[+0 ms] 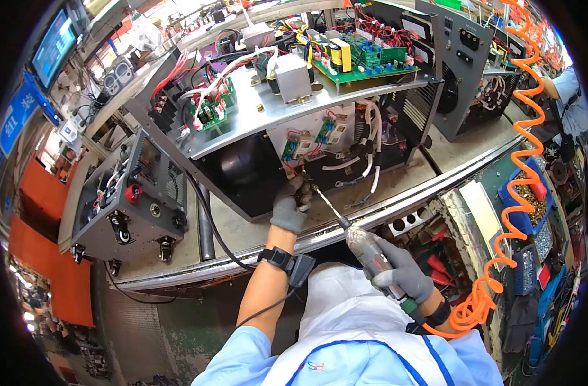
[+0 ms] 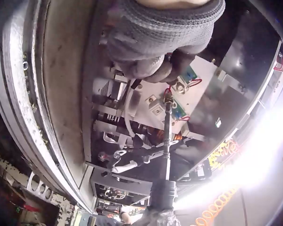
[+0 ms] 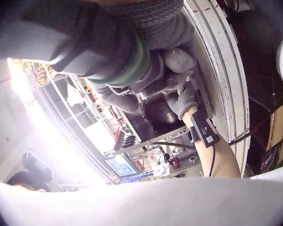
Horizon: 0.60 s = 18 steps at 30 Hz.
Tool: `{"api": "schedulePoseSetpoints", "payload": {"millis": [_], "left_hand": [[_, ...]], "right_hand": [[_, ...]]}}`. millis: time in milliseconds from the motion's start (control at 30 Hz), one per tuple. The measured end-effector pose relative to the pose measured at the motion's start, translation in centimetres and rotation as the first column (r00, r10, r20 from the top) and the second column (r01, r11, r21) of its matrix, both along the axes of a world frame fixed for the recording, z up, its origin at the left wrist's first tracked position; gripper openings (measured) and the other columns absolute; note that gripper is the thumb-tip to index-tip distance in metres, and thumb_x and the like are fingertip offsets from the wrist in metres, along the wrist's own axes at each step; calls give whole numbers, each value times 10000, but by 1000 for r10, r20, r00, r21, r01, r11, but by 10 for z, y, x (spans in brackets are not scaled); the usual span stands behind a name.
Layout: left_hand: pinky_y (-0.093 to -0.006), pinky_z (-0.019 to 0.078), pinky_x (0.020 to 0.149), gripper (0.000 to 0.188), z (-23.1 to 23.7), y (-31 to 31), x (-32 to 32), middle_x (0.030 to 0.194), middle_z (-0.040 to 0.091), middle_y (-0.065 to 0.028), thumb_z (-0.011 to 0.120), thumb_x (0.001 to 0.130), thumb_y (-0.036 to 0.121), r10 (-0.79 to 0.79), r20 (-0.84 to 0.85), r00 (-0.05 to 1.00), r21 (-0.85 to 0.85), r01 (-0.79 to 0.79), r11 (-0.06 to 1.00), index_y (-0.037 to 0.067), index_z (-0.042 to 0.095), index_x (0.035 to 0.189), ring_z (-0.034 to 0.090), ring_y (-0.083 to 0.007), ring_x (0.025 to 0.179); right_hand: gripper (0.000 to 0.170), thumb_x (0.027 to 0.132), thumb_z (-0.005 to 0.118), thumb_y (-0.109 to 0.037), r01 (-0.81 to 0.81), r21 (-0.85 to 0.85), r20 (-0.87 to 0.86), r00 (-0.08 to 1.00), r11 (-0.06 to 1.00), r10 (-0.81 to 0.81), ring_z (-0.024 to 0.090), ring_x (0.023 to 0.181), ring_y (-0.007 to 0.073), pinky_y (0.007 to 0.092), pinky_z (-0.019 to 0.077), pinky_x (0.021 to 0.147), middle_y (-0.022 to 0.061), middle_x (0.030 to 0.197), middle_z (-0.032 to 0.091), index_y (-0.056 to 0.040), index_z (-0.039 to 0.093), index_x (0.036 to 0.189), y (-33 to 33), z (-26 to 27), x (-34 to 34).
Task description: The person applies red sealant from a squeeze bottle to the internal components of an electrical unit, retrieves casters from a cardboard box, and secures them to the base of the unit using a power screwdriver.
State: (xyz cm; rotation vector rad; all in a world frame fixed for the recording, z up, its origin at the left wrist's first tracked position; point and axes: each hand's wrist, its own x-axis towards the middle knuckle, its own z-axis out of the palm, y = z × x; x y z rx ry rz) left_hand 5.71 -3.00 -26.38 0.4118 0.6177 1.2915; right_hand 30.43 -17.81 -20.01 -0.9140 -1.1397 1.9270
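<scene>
My gloved right hand (image 1: 406, 273) grips a pneumatic screwdriver (image 1: 369, 253), its long bit slanting up and left into a grey metal cabinet (image 1: 233, 206). In the left wrist view the bit (image 2: 167, 136) ends at a brass-coloured fastener (image 2: 168, 98) beside a red wire (image 2: 167, 90). My gloved left hand (image 1: 290, 209) is at the cabinet's lower opening, fingers curled, fingertips right at the wire and bit tip; they largely hide the small part pinched there. Behind them a light plate (image 2: 200, 101) carries small green circuit boards (image 1: 326, 132). White cables with lugs (image 1: 374, 151) hang to the right.
Above the opening, a metal shelf (image 1: 239, 132) bears a large green circuit board (image 1: 368, 61) and bundled wires. A smaller wheeled unit (image 1: 136, 199) lies to the left. An orange coiled hose (image 1: 528, 148) hangs at right, near a blue bin of screws (image 1: 528, 199).
</scene>
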Motion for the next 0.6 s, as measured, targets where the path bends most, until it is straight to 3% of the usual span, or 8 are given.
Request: {"api": "schedulePoseSetpoints", "payload": {"millis": [133,267,300,367,433,600], "left_hand": [[-219,232,341,112,3,1,8,567,485,1,590,835,171,157,-265,951,-19,-168,986,63,565,817,404,-91,408],[-224,221,344,120,0,1,9,562,485,2,610,819,176,167,-282,945,52,-159,986,69,569,782,394,-92,398],[-224,225,344,123,1,0,10,560,488,2,615,814,175,200,-296,934,39,-198,979,67,571,776,393,-89,395],[-224,229,344,125,3,0,14,559,490,2,621,808,174,230,-309,923,26,-234,972,66,574,769,392,-87,393],[-222,244,349,133,6,-3,18,555,491,4,625,803,171,319,-445,836,81,-318,945,58,577,751,395,-78,395],[-214,258,358,117,2,-4,23,577,505,-1,631,802,161,389,-461,798,133,-371,919,57,585,775,405,-71,414]], "right_hand": [[902,584,697,-158,6,75,43,999,997,-10,528,862,137,247,434,768,90,999,546,30,284,1364,6,-11,-4],[900,591,705,-202,38,93,97,994,995,-47,503,992,166,270,389,890,123,1123,524,33,297,1359,11,-11,-11],[900,591,705,-202,39,95,97,994,995,-48,503,992,166,270,389,890,123,1123,524,33,297,1359,11,-11,-14],[930,571,685,-130,75,101,41,996,992,-80,522,778,123,231,437,680,68,956,525,22,250,1379,11,-13,-19],[928,576,685,-136,76,113,54,995,991,-83,518,778,119,230,436,686,64,961,522,24,248,1379,11,-14,-19],[918,591,684,-153,73,122,78,993,990,-83,508,781,109,226,432,695,54,967,516,26,248,1379,10,-9,-18]]}}
